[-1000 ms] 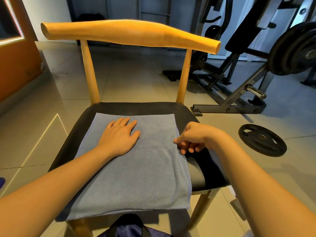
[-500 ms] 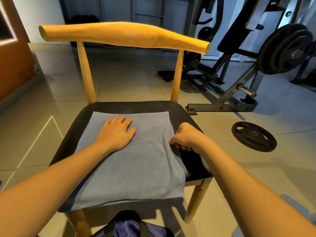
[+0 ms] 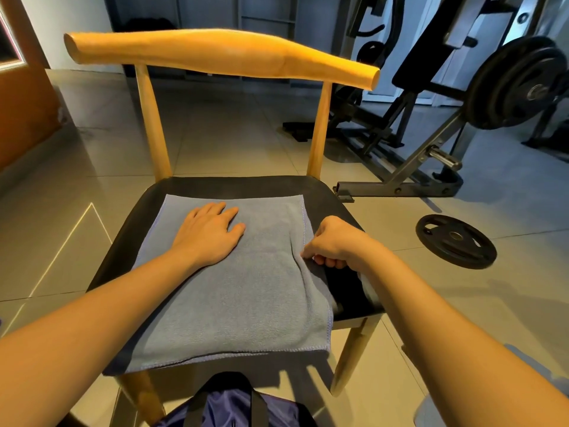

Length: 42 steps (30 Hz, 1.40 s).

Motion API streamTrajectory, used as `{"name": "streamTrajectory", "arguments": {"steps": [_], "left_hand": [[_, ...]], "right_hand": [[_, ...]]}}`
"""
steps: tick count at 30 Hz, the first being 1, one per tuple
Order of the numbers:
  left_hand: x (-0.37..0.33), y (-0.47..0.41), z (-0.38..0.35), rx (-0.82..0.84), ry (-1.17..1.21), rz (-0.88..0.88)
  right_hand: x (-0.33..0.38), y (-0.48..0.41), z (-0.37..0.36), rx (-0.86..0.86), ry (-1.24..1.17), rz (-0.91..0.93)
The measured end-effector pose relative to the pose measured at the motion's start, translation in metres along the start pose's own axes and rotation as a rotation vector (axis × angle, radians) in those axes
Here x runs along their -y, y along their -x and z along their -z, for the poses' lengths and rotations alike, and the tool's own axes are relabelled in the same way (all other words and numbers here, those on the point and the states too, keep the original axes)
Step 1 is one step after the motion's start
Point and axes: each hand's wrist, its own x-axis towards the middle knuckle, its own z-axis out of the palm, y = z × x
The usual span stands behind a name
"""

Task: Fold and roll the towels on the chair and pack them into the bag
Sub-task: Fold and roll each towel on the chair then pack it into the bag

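- A dark purple bag (image 3: 228, 405) with black straps is sitting on the floor at the very near edge, right under the front of the chair.
- A gray-blue towel (image 3: 234, 303) is lying flat on the chair seat, and its near edge is hanging a little over the front of the seat.
- The two hands are staying apart, one on each side of the towel.
- The left hand (image 3: 209, 232) is lying flat on the far left part of the towel, with its fingers straight and close together, pressing the cloth down.
- The right hand (image 3: 332, 241) is curling its fingers and pinching the right edge of the towel, and that edge is lifting a bit off the seat and wrinkling there.
- The chair (image 3: 215, 186) is showing its black seat around the towel, mostly at the far side and on the right.
- Two wooden posts are holding up a thick wooden back rail (image 3: 215, 52) at the far side of the seat.
- A black weight plate (image 3: 455, 240) is lying flat on the tiled floor (image 3: 231, 134) to the right of the chair.
- A dark metal gym machine (image 3: 431, 167) is standing far on the right, and big round weights (image 3: 517, 81) are hanging on it.
- An orange door (image 3: 21, 103) is showing at the far left.
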Motion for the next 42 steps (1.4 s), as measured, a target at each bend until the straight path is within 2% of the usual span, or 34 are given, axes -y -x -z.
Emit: {"name": "streamTrajectory", "arguments": {"steps": [6, 10, 14, 18, 21, 23, 28, 35, 37, 42], "left_hand": [[-0.001, -0.002, 0.002, 0.009, 0.027, 0.014], [0.013, -0.007, 0.021, 0.004, 0.021, 0.049], [0.06, -0.012, 0.047, -0.045, -0.034, 0.229], [0.099, -0.018, 0.062, -0.055, 0.213, 0.338], [0.111, -0.028, 0.068, 0.038, 0.494, 0.43], [0.116, -0.034, 0.071, 0.078, 0.573, 0.469], [0.121, -0.044, 0.081, 0.131, 0.574, 0.433], [0.119, -0.056, 0.079, 0.255, 0.461, 0.37], [0.118, -0.06, 0.081, 0.226, 0.503, 0.354], [0.122, -0.069, 0.087, 0.067, 0.716, 0.45]], "right_hand": [[-0.024, -0.001, 0.029, -0.013, 0.008, -0.098], [-0.015, -0.024, 0.029, -0.188, -0.156, 0.069], [0.0, -0.062, 0.02, -0.296, -0.15, 0.168], [0.011, -0.093, 0.011, -0.307, -0.088, 0.17], [0.021, -0.109, 0.012, -0.291, -0.089, 0.102], [0.025, -0.115, 0.018, -0.267, -0.148, 0.065], [0.029, -0.124, 0.031, -0.225, -0.254, 0.063], [0.03, -0.136, 0.038, -0.139, -0.058, 0.059], [0.029, -0.139, 0.041, -0.141, -0.125, 0.045], [0.027, -0.148, 0.053, -0.151, -0.681, -0.023]]}}
